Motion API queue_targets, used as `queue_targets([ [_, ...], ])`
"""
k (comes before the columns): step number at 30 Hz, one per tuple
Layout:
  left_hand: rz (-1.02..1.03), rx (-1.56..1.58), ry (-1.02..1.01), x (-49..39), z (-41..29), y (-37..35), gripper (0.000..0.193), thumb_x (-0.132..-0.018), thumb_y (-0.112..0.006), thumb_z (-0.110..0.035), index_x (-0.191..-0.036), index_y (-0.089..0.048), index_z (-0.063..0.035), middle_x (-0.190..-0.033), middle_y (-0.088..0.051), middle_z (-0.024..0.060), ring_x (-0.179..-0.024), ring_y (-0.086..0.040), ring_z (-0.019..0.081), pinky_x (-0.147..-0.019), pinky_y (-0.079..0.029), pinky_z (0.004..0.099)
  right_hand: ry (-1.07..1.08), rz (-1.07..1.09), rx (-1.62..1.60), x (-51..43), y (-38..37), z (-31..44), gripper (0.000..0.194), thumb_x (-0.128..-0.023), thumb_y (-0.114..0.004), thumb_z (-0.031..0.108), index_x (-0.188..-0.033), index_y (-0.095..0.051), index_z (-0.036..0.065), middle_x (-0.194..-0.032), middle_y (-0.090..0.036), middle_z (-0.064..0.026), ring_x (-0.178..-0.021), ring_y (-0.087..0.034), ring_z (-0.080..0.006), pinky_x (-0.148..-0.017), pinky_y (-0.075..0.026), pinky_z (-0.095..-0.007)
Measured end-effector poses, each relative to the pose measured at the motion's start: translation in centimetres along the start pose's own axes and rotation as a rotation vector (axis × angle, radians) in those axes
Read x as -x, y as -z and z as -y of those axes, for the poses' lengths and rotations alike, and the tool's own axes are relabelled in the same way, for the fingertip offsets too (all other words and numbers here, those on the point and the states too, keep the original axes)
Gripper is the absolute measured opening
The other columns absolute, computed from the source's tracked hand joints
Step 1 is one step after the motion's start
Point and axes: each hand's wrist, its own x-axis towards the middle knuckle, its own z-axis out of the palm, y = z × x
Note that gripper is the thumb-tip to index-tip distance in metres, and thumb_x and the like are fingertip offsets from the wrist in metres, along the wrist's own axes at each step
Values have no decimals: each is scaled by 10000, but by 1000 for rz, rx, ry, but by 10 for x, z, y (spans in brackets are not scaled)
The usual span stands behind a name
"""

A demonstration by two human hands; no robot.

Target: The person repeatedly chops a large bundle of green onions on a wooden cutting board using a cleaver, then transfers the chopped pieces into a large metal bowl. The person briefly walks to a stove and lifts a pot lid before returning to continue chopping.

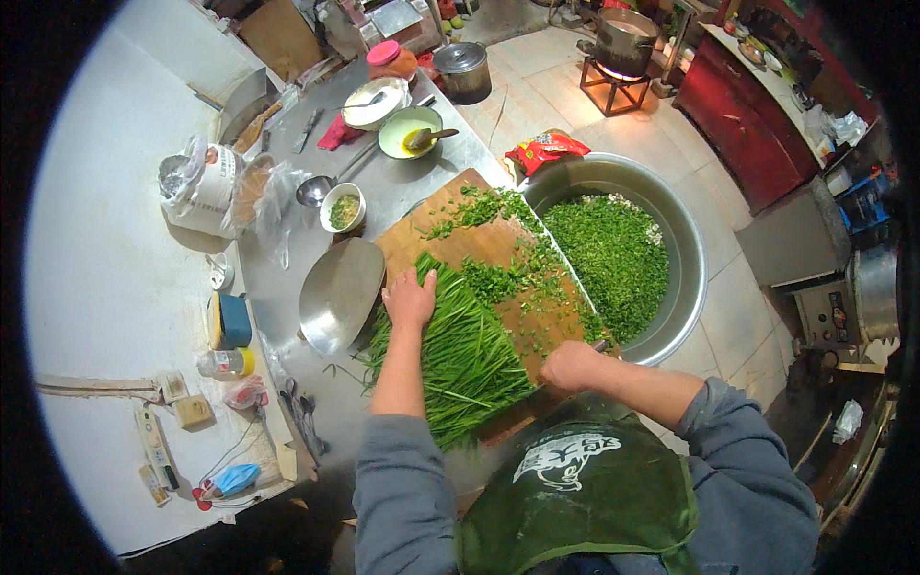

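Observation:
My left hand (411, 296) lies flat, fingers apart, on the upper left end of a thick bundle of long green garlic chives (467, 359). The bundle rests on a wooden cutting board (438, 194). My right hand (573, 366) is closed at the board's lower right corner around something mostly hidden; a short dark bit, perhaps part of a knife, shows beside it. Chopped greens (496, 280) are scattered over the board's middle and upper part. Right of the board, a large metal basin (686, 215) holds a heap of finely chopped greens (604, 266) with some white bits.
A metal wok-like pan (343, 295) stands left of the board. Beyond it are a small bowl (343, 208), a ladle (316, 190) and a green-white bowl (410, 133). A red packet (546, 149) touches the basin's rim. A pot (625, 43) stands over a lit burner.

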Motion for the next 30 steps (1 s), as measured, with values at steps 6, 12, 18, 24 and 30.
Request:
queue_targets([
  [6,67,45,43,28,-49,16,626,-1055,-443,-554,-1287,-676,-21,-1206,-722,260,-1153,-676,415,-1118,-368,620,-76,-152,-17,-4,10,-46,208,-801,-713,266,-875,-774,82,-856,-766,-161,-821,-760,-380,-729,-607,-507],
  [12,-29,138,-49,35,-98,10,616,-1040,-470,-558,-1296,-673,-36,-1198,-722,248,-1156,-660,428,-1101,-389,606,-162,-123,-26,31,-1,-79,270,-846,-710,394,-934,-759,144,-814,-744,-140,-788,-739,-392,-703,-594,-521],
  [18,165,279,38,18,-86,12,743,-1059,-397,-654,-1549,-501,-106,-1446,-618,235,-1368,-554,434,-1228,-216,657,-128,-273,-234,85,-10,-58,331,-905,-713,450,-927,-750,122,-776,-718,-173,-771,-706,-428,-699,-560,-544],
  [24,-18,368,-93,52,-80,33,696,-1044,-524,-549,-1550,-463,-75,-1594,-474,207,-1482,-425,401,-1244,-169,658,-266,-532,-715,141,-10,-46,317,-934,-774,397,-985,-769,85,-715,-691,-150,-626,-641,-335,-626,-497,-440],
  [30,-310,199,-508,143,-103,2,539,-986,-659,-284,-1488,-553,-119,-1611,-459,140,-1500,-381,425,-1239,-221,658,-540,-779,-1273,136,-17,-26,314,-986,-738,332,-950,-734,20,-669,-596,-4,-626,-506,-92,-578,-426,-321],
])
